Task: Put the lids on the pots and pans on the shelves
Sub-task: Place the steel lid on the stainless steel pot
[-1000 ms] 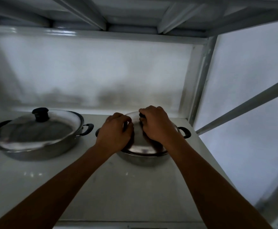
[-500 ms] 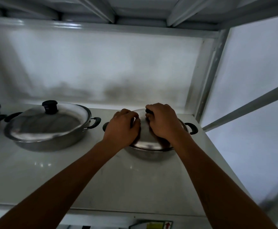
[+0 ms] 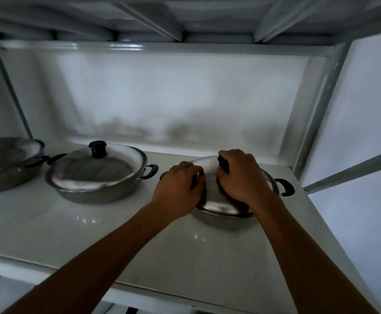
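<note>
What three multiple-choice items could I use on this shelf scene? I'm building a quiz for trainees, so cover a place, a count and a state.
1. Where is the steel pot being handled?
A. right end of the white shelf
B. left end
C. floor

2. How many lidded steel pots show?
A. one
B. three
C. five

3. What does the right hand do?
A. hangs free
B. grips the black knob of the round steel lid
C. holds a cup

Key: 1 A, the steel pot sits by the right edge of the white shelf; 2 B, three stand in a row; 3 B, the right hand closes on the black knob of the round steel lid, the left hand on its rim.
</note>
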